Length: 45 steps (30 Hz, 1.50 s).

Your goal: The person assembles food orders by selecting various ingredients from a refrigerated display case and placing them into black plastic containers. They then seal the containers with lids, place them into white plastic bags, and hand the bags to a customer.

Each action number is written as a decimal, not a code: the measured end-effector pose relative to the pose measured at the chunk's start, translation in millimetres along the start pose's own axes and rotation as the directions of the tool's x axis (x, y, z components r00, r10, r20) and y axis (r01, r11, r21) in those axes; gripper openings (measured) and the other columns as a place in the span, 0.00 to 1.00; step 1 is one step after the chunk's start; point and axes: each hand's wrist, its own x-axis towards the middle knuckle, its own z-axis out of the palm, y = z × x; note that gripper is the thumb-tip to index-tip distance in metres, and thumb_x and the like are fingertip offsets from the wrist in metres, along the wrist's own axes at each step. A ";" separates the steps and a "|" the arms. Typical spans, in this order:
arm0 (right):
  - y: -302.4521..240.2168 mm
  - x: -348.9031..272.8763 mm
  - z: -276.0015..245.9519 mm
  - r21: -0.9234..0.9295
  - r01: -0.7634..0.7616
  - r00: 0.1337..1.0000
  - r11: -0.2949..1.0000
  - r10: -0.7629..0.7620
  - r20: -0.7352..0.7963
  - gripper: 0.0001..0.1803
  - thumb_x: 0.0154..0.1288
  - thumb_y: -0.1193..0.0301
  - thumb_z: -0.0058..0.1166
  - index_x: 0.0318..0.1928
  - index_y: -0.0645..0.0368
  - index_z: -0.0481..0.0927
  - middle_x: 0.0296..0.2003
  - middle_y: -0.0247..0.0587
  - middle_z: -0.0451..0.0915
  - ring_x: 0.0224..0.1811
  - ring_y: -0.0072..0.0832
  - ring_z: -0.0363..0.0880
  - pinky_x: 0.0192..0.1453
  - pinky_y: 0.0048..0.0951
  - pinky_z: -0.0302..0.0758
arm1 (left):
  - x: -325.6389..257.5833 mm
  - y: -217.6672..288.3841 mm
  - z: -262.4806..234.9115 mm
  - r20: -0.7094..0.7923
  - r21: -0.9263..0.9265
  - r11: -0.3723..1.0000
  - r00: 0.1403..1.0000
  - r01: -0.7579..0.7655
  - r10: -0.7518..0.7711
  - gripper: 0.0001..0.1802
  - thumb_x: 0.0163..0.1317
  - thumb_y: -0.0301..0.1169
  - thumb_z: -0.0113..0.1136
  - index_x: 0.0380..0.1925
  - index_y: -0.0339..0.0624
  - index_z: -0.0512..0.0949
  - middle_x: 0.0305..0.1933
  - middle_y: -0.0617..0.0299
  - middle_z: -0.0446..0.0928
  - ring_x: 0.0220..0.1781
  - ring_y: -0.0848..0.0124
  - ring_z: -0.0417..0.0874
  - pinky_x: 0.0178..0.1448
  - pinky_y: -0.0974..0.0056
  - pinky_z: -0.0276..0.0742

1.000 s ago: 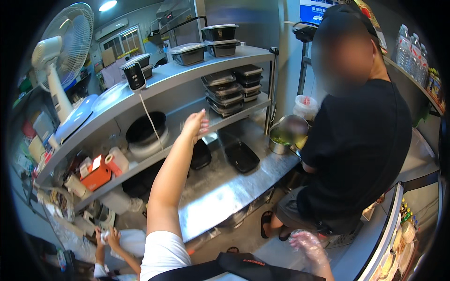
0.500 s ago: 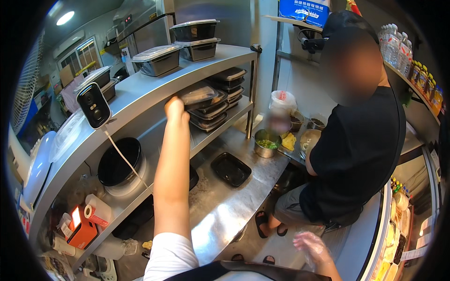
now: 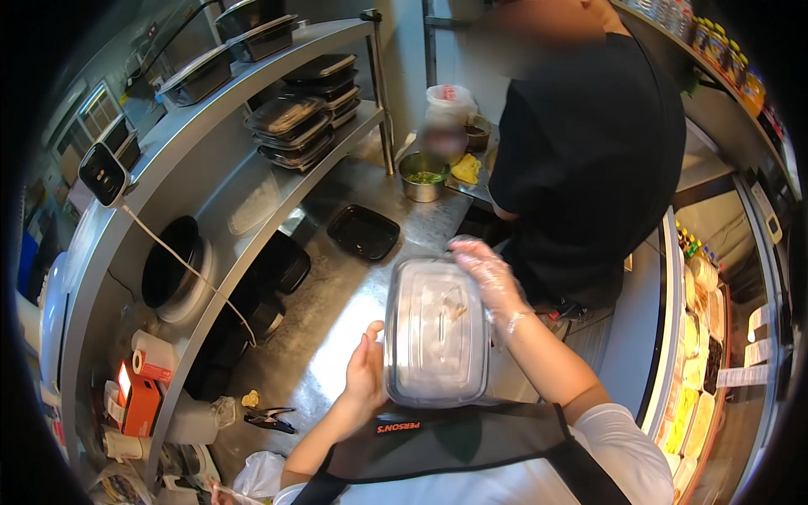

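A takeaway container with a clear lid (image 3: 438,332) is held in front of my apron. My bare left hand (image 3: 364,370) grips its left edge, with part of the fingers hidden underneath. My right hand (image 3: 490,278), in a clear plastic glove, is closed on its far right corner. Beyond it on the steel counter (image 3: 337,328) lies a black tray (image 3: 364,232) without a lid. Stacked lidded black containers (image 3: 290,126) rest on the middle shelf to the left.
A co-worker in a black shirt (image 3: 589,151) stands close at the right front. A metal pot with chopped greens (image 3: 423,177) sits at the counter's far end. At left are a camera with a cable (image 3: 103,173) and black-handled tongs (image 3: 271,419). A lit food display (image 3: 694,379) runs along the right.
My left hand has come back from the shelf stack with the lidded container. My gloved right hand has risen from low right onto it. The view has tilted down and shifted right.
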 end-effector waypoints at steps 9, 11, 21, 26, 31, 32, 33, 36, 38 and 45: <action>-13.8 -28.7 -20.0 -0.588 0.104 0.924 0.802 0.141 0.356 0.15 0.53 0.72 0.67 0.40 0.63 0.78 0.37 0.35 0.77 0.39 0.19 0.76 0.45 0.24 0.74 | 71.3 -81.8 -72.6 0.149 0.036 0.974 0.962 0.225 -0.228 0.37 0.65 0.55 0.37 0.61 0.35 0.65 0.58 0.45 0.72 0.55 0.53 0.77 0.55 0.52 0.78; -32.6 -33.4 -21.2 -0.626 0.120 0.897 0.771 0.186 0.401 0.16 0.52 0.72 0.67 0.40 0.63 0.78 0.36 0.34 0.76 0.38 0.20 0.75 0.43 0.23 0.74 | 66.9 -85.4 -72.5 0.153 0.018 0.975 0.963 0.223 -0.223 0.37 0.65 0.55 0.37 0.61 0.35 0.65 0.58 0.45 0.72 0.55 0.54 0.77 0.55 0.52 0.78; -19.5 -59.5 -21.5 -0.331 -0.105 0.906 0.938 0.228 0.358 0.14 0.53 0.83 0.61 0.41 0.63 0.75 0.38 0.34 0.76 0.42 0.21 0.75 0.48 0.23 0.73 | 45.0 -103.8 -58.7 0.172 -0.114 0.966 0.962 0.231 -0.210 0.36 0.66 0.54 0.36 0.62 0.34 0.63 0.59 0.45 0.70 0.56 0.54 0.77 0.57 0.52 0.78; -48.4 -62.1 1.0 -0.525 -0.076 0.898 0.848 0.287 0.334 0.13 0.54 0.74 0.63 0.39 0.62 0.75 0.35 0.32 0.76 0.40 0.19 0.73 0.45 0.23 0.72 | 36.1 -105.8 -71.3 0.180 -0.196 0.952 0.963 0.233 -0.199 0.37 0.67 0.55 0.35 0.63 0.35 0.63 0.60 0.44 0.69 0.58 0.54 0.76 0.58 0.52 0.77; -73.8 -55.8 14.1 -0.511 -0.007 0.785 0.859 0.321 0.529 0.11 0.56 0.68 0.63 0.35 0.59 0.76 0.28 0.28 0.74 0.33 0.16 0.71 0.38 0.21 0.70 | 21.5 -87.3 -66.4 0.181 -0.235 0.957 0.975 0.172 -0.130 0.39 0.66 0.58 0.34 0.64 0.37 0.63 0.63 0.46 0.68 0.62 0.53 0.72 0.64 0.49 0.69; -81.2 -56.7 19.4 -0.467 -0.029 0.763 0.884 0.321 0.561 0.12 0.56 0.67 0.63 0.35 0.58 0.76 0.28 0.29 0.75 0.32 0.15 0.71 0.37 0.21 0.70 | 20.6 -86.0 -75.6 0.157 -0.217 0.966 0.982 0.140 -0.107 0.39 0.65 0.59 0.34 0.63 0.38 0.64 0.63 0.46 0.68 0.62 0.52 0.72 0.66 0.49 0.67; -94.3 -60.4 24.0 -0.464 0.080 0.705 0.882 0.279 0.652 0.11 0.56 0.67 0.64 0.33 0.58 0.76 0.28 0.29 0.75 0.30 0.16 0.71 0.35 0.22 0.69 | 15.9 -78.1 -72.3 0.114 -0.304 0.935 0.981 0.183 -0.155 0.40 0.65 0.59 0.34 0.63 0.38 0.64 0.64 0.46 0.68 0.62 0.52 0.72 0.66 0.48 0.67; -144.8 -52.3 49.1 -0.359 0.516 0.380 0.777 0.168 0.909 0.09 0.58 0.67 0.62 0.29 0.57 0.76 0.22 0.31 0.73 0.24 0.22 0.69 0.29 0.24 0.65 | 16.2 -71.8 -128.7 0.188 -0.550 0.832 0.981 0.072 0.039 0.41 0.63 0.61 0.34 0.62 0.38 0.66 0.61 0.47 0.70 0.61 0.53 0.73 0.65 0.48 0.68; -162.7 -42.9 60.2 -0.244 0.535 0.440 0.809 -0.021 0.898 0.08 0.58 0.69 0.61 0.30 0.58 0.75 0.23 0.33 0.72 0.25 0.24 0.71 0.31 0.25 0.66 | 33.7 -59.1 -195.3 0.224 -0.646 0.763 0.948 -0.030 0.227 0.40 0.62 0.61 0.37 0.61 0.39 0.67 0.60 0.47 0.71 0.59 0.53 0.74 0.64 0.48 0.69; -94.2 97.6 197.4 -0.222 0.888 0.435 0.404 -0.575 0.693 0.04 0.64 0.75 0.48 0.39 0.58 0.71 0.33 0.38 0.71 0.40 0.33 0.72 0.47 0.33 0.70 | -25.9 42.3 -151.7 -0.095 -0.411 0.829 0.922 -0.379 0.375 0.29 0.66 0.56 0.42 0.53 0.46 0.74 0.51 0.56 0.78 0.48 0.57 0.81 0.50 0.48 0.80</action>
